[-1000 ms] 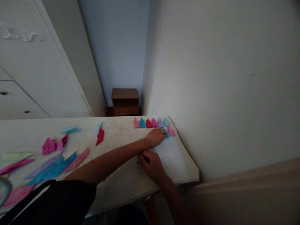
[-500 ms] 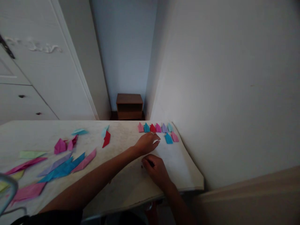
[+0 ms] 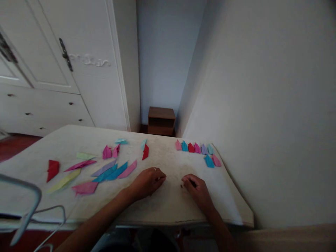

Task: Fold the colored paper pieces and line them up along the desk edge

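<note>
Pulled back from eight small papers (image 3: 191, 147) lined up at the far right of the table (image 3: 225, 197), the left hand (image 3: 147, 182) is curled near the similarly curled right hand (image 3: 198, 190), any grip undeterminable, while other folded papers (image 3: 85, 188) are left scattered leftward.

I see the left grip (image 3: 148, 182) near the lower centre of the frame, a ring on one finger, and I cannot tell whether it holds anything. Just right, the right grip (image 3: 197, 190) curls above the bench (image 3: 168, 208). Right of centre, I have a row of six folded papers (image 3: 191, 147), with blue (image 3: 209, 161) and pink ones (image 3: 216, 160) below its right end. More folded papers (image 3: 107, 173) lie scattered at centre left.
</note>
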A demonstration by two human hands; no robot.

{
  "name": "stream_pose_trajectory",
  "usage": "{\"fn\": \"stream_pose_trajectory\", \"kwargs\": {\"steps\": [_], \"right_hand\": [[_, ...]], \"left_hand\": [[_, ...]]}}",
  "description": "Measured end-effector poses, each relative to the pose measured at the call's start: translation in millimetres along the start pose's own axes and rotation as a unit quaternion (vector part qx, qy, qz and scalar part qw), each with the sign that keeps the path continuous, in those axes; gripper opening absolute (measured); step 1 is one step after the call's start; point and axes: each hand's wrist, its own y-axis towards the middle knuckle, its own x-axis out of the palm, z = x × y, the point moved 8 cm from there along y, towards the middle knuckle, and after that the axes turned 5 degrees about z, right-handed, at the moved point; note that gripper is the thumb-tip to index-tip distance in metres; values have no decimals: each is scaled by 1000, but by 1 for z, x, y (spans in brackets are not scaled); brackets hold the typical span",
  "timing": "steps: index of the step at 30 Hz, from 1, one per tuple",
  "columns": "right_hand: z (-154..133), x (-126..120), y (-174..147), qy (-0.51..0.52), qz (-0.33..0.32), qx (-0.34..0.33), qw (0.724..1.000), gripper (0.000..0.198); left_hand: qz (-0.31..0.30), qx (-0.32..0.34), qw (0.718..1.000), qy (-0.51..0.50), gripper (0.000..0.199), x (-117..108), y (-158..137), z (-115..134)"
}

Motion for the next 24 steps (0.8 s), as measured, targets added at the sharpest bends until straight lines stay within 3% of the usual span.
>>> {"fn": "stream_pose_trajectory", "kwargs": {"steps": [5,8,11,15,20,24], "right_hand": [[-3,21,17,-14,-45,42,998,37],[-26,46,35,-12,-85,26,996,38],[-61,78,55,-10,-122,-21,992,36],[-104,128,83,-9,-170,-87,982,32],[-142,190,117,-22,-191,-182,964,23],[-169,238,125,-76,-211,-254,941,24]], "left_hand": [[70,-75,990,-94,22,-28,-55,-30],[125,-117,971,-167,22,-37,-70,-41],[143,-138,961,-191,21,-40,-71,-45],[129,-133,973,-139,21,-40,-66,-42],[130,-115,977,-128,23,-40,-67,-42],[130,-101,979,-119,22,-38,-66,-44]]}}
